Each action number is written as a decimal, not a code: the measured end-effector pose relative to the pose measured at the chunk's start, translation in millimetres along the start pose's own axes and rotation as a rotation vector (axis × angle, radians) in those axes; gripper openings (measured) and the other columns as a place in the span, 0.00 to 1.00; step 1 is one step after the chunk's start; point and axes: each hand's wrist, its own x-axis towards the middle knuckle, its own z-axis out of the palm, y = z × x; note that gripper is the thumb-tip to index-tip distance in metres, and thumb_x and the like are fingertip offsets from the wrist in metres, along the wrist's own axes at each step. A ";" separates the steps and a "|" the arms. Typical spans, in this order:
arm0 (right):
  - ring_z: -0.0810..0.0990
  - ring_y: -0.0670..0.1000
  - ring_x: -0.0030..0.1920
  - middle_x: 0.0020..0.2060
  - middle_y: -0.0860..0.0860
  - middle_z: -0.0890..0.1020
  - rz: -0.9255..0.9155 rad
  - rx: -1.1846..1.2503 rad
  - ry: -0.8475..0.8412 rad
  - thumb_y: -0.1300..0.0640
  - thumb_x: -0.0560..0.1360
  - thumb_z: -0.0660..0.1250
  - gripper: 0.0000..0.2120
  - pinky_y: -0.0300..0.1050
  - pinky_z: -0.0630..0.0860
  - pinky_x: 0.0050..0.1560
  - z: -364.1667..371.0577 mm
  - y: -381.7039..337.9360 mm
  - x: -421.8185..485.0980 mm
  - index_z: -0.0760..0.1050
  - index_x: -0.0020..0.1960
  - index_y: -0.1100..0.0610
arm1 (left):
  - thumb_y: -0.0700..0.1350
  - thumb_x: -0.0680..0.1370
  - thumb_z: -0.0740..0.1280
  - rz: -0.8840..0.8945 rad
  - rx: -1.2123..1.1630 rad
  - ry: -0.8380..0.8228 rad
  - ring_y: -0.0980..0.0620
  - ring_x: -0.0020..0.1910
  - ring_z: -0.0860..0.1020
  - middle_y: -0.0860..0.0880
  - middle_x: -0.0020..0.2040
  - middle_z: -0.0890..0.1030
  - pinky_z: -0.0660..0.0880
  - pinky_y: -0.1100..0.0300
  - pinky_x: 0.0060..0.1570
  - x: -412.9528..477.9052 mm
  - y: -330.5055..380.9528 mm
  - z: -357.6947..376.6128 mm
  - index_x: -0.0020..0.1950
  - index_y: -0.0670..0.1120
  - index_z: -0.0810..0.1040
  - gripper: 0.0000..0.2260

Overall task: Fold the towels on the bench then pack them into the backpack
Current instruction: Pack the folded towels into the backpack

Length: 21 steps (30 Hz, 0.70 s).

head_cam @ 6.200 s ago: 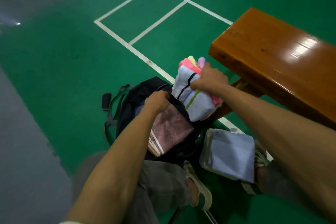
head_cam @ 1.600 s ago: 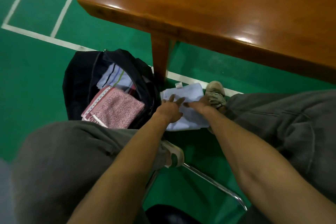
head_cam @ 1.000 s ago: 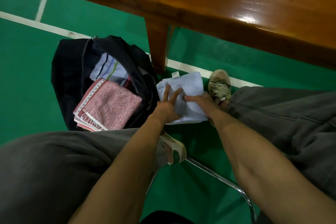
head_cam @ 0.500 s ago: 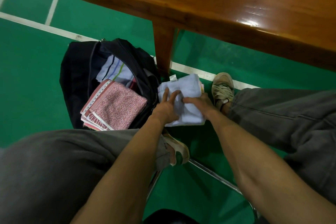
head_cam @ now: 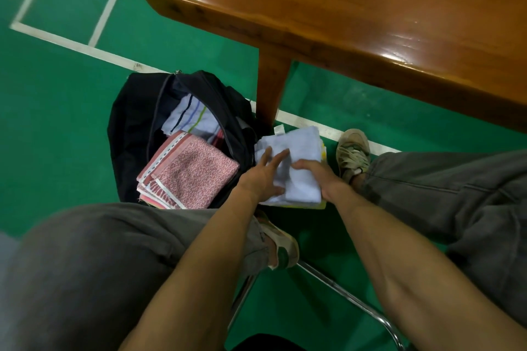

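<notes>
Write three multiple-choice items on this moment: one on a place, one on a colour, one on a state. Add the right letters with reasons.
1. Where is the pale blue towel stack?
A. on the bench
B. on the floor beside the backpack
C. inside the backpack

2. What colour is the patterned towel sticking out of the backpack?
A. pink-red
B. yellow
C. black

3. How is the backpack?
A. zipped shut
B. open
C. hanging

Key: 1 B, it lies on the green floor under the left hand and right hand. 2 A, its print is pink-red. 3 B, towels show through its mouth.
</notes>
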 end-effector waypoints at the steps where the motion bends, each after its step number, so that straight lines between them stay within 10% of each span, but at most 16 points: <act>1: 0.83 0.61 0.55 0.52 0.57 0.86 -0.004 -0.017 0.019 0.49 0.59 0.81 0.26 0.58 0.79 0.62 1.5 -1.7 -0.8 0.84 0.54 0.59 | 0.50 0.75 0.75 0.002 -0.014 0.006 0.38 0.78 0.61 0.44 0.82 0.39 0.71 0.42 0.68 -2.2 0.5 -1.8 0.81 0.61 0.41 0.49; 13: 0.84 0.58 0.46 0.47 0.56 0.84 -0.065 -0.186 0.138 0.48 0.61 0.81 0.29 0.48 0.80 0.42 15.9 -39.1 -56.1 0.76 0.56 0.59 | 0.51 0.74 0.75 -0.007 -0.137 -0.002 0.41 0.81 0.53 0.45 0.83 0.47 0.61 0.43 0.75 -32.7 7.2 -41.6 0.81 0.64 0.45 0.47; 21: 0.84 0.64 0.49 0.52 0.58 0.83 -0.098 -0.396 0.140 0.45 0.50 0.82 0.42 0.62 0.83 0.50 22.2 -78.5 -100.7 0.74 0.60 0.57 | 0.50 0.80 0.68 0.058 -0.094 0.018 0.37 0.61 0.76 0.38 0.70 0.72 0.74 0.43 0.62 -66.8 18.0 -94.2 0.81 0.63 0.51 0.36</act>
